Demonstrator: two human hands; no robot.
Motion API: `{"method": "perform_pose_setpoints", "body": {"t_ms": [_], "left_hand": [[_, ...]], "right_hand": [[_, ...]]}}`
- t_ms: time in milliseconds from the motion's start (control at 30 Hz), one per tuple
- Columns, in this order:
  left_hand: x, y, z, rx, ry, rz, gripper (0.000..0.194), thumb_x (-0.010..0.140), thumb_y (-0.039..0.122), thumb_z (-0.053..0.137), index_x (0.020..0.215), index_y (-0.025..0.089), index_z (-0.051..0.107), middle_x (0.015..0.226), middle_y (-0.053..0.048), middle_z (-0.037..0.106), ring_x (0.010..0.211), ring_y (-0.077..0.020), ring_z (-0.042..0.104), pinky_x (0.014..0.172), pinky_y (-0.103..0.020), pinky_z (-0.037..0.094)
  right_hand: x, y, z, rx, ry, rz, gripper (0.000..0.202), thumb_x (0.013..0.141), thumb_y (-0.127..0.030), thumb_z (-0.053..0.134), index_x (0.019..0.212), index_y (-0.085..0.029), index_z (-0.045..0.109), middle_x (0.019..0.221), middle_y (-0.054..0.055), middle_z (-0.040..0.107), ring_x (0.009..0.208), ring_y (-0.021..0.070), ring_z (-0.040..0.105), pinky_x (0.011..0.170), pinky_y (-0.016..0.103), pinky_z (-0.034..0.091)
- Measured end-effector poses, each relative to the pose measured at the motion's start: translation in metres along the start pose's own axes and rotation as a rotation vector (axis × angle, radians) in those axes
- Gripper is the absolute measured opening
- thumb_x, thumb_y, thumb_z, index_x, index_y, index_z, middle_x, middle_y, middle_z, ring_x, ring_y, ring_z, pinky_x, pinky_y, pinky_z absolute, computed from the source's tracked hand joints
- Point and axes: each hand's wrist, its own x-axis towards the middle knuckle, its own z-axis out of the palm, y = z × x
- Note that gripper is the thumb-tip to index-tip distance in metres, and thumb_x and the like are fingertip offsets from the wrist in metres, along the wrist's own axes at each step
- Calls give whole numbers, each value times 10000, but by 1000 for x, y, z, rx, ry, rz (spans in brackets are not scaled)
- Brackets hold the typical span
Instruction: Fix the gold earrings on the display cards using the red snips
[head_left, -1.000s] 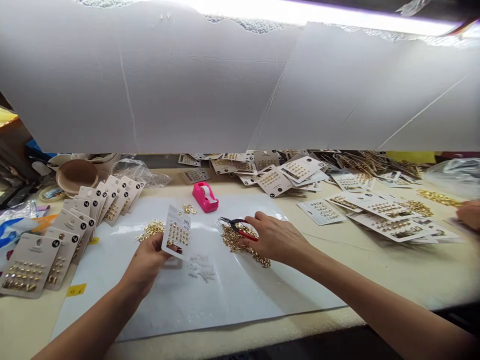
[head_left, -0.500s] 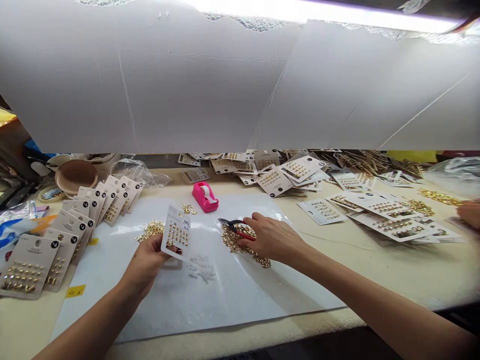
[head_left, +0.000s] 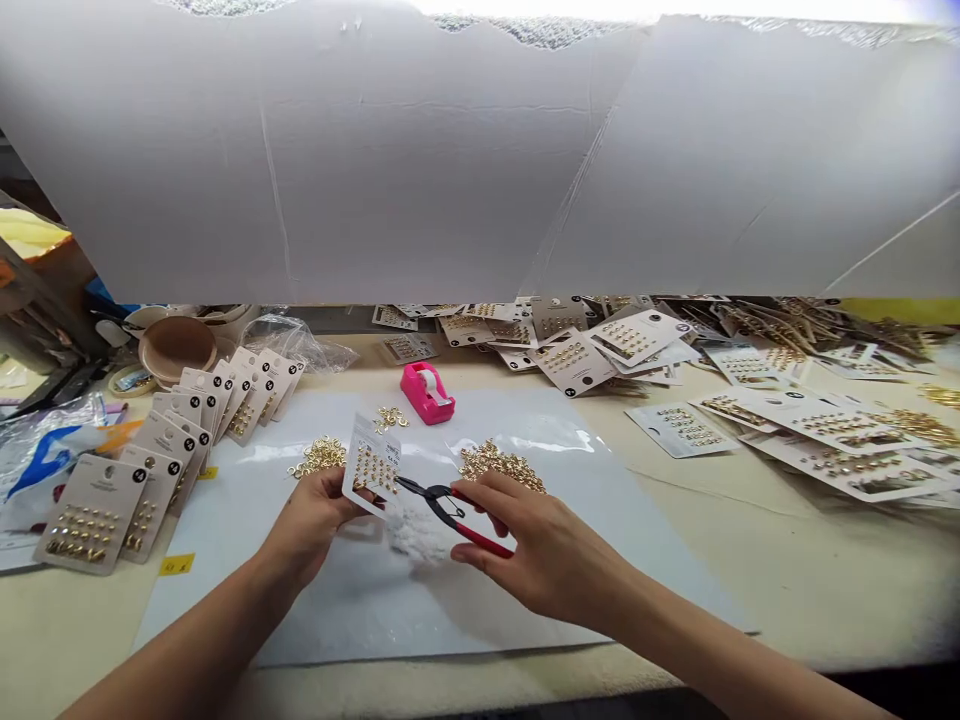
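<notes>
My left hand (head_left: 319,515) holds an earring card (head_left: 373,465) upright by its lower left edge, with rows of gold studs facing right. In my right hand (head_left: 517,530) are pliers with red handles (head_left: 484,541), their black jaws pointing left at the card's studs; whether the tips touch a stud is too small to tell. A pile of gold pieces (head_left: 502,465) lies behind my right hand. Gold rings (head_left: 319,457) are heaped behind my left hand, and small clear pieces (head_left: 416,535) lie below the card on the white sheet (head_left: 360,620).
A pink tape dispenser (head_left: 429,393) stands behind the card, near a few gold rings (head_left: 390,418). Earring cards (head_left: 94,510) fan out at the left. More cards (head_left: 682,430) pile up at the back and right. A brown bowl (head_left: 178,350) sits at the back left.
My right hand has moved the pliers from the gold pile toward the card, and the handles are spread wider. The camera view has shifted; the other person's hand at the right edge is gone from view.
</notes>
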Motion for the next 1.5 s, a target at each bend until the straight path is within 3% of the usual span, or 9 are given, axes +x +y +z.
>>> {"method": "perform_pose_setpoints", "body": {"t_ms": [367, 600, 867, 1100, 1233, 1367, 1500], "left_hand": [[0, -1, 1, -17, -40, 14, 233, 605, 209, 745, 831, 157, 738, 829, -63, 745, 843, -223, 656, 815, -333, 474], [-2, 1, 1, 37, 30, 18, 136, 556, 184, 734, 686, 147, 720, 760, -58, 736, 735, -208, 642, 703, -312, 468], [0, 0, 0, 74, -4, 63, 144, 539, 127, 701, 677, 167, 719, 754, -42, 736, 760, -233, 649, 682, -323, 482], [2, -6, -3, 153, -46, 84, 205, 583, 115, 648, 761, 164, 738, 769, -46, 733, 752, -224, 644, 703, -322, 475], [4, -10, -6, 211, -36, 97, 176, 584, 99, 632, 717, 168, 725, 751, -29, 726, 703, -195, 622, 657, -287, 455], [4, -8, -5, 231, -57, 77, 158, 614, 132, 630, 744, 156, 715, 744, -34, 714, 695, -189, 610, 644, -279, 441], [5, -8, -4, 204, -36, 82, 129, 649, 220, 666, 754, 150, 696, 756, -44, 706, 709, -193, 605, 666, -295, 443]], "right_hand": [[4, -10, 11, -28, -4, -26, 383, 768, -354, 640, 1119, -221, 562, 915, 72, 593, 736, 194, 584, 632, 323, 468], [3, -9, 13, 22, -6, -40, 369, 797, -362, 600, 1140, -232, 561, 967, 87, 596, 782, 208, 595, 673, 349, 486], [4, -7, 19, 2, 2, -77, 369, 830, -362, 550, 1184, -260, 564, 925, 80, 619, 739, 198, 601, 639, 334, 495], [5, -8, 19, -22, -62, -99, 338, 851, -346, 509, 1148, -192, 562, 941, 94, 606, 768, 205, 606, 665, 342, 500], [5, -8, 22, -71, -82, -105, 332, 872, -327, 467, 1145, -158, 548, 958, 114, 600, 777, 223, 605, 666, 367, 500], [1, -9, 23, -118, -60, -107, 362, 860, -326, 487, 1182, -163, 510, 1025, 133, 583, 783, 236, 601, 655, 383, 502], [-2, 3, 12, -51, 41, -86, 433, 843, -371, 526, 1236, -200, 466, 1111, 129, 549, 881, 236, 596, 738, 377, 504]]}}
